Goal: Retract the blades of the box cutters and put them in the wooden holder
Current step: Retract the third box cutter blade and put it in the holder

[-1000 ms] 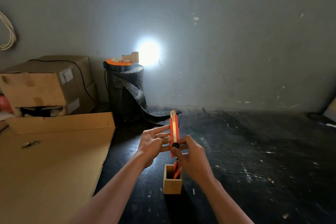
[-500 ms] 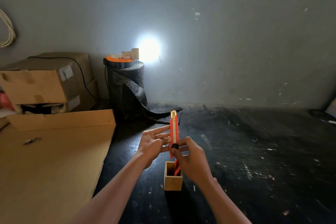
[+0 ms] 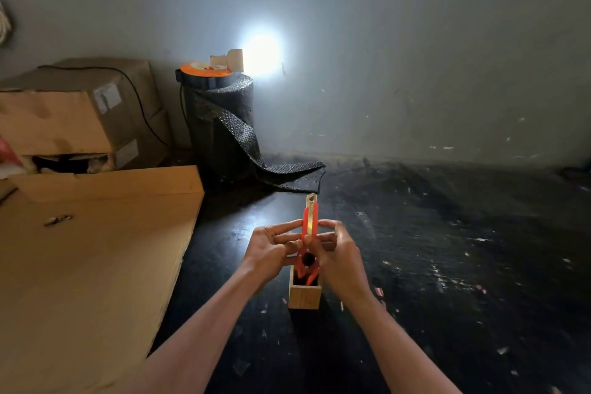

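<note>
1. An orange box cutter (image 3: 309,223) stands almost upright between the two hands, its tip pointing up and away from the person and its lower end dipping into the mouth of the wooden holder (image 3: 304,294).
2. The left hand (image 3: 273,249) touches the cutter from the left side, fingers stretched toward its body and fingertips resting against the orange casing.
3. The right hand (image 3: 336,254) is closed on the cutter from the right, the index finger curled over the upper part of the casing and the thumb close to the black slider knob (image 3: 308,258) low on the handle.
4. A short pale metal end (image 3: 311,199) shows above the orange casing at the top (whether this is blade or just the guide rail cannot be told).
5. The holder stands on the dark table (image 3: 447,265), directly below and between the two hands, a little nearer the person than they are; more orange shows inside it, though what it belongs to is too dim to make out.
6. To the left, a flat sheet of cardboard (image 3: 80,265) covers part of the table, with cardboard boxes (image 3: 64,115) stacked behind it.
7. Behind the hands, near the wall, stands a roll of black bubble wrap (image 3: 224,125) with an orange-topped reel (image 3: 204,72) resting on it.
</note>
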Tool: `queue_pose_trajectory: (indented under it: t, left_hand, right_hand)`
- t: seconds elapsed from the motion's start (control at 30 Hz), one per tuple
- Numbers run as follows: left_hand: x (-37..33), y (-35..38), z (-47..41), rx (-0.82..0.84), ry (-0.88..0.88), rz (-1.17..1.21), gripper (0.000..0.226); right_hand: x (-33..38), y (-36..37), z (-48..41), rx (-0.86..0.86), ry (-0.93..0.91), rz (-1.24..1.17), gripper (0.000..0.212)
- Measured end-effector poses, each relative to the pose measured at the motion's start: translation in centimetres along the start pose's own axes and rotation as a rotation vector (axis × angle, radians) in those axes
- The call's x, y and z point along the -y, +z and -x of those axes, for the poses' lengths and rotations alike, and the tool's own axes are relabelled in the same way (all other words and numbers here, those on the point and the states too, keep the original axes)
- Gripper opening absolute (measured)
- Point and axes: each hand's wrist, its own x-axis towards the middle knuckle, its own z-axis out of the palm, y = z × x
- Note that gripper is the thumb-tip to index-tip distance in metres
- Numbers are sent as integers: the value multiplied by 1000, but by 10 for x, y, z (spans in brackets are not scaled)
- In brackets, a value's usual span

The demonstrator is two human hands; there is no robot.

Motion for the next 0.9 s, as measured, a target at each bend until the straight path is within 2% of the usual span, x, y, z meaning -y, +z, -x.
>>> queue_pose_trajectory:
  t: [0.17,0.3,0.37,0.47,0.53,0.7,0.9]
  left_hand:
    - [28,0,-14,-10,-33,-21,43]
    - [62,-3,-29,-208,-33,-279,35]
    - [82,-4,-34,-312,-58,-450,40]
    - [109,-1,-35,-303,-127,-606,61]
    - [123,0,-38,-284,-170,-620,67]
    - [144,2,-44,-269,-170,-616,53]
    - [154,1,-46,-296,-175,-580,61]
  right_hand:
    - [-17,-8,-32,21,-7,54,29]
    - [-40,-6,-52,72,32,155,23]
    - [-53,-3,-61,86,61,198,16]
    - [-70,5,-73,101,88,269,10]
    - [-80,11,-82,135,96,319,8]
    - [-100,27,-96,209,140,427,5]
    - [-101,39,-102,225,138,542,7]
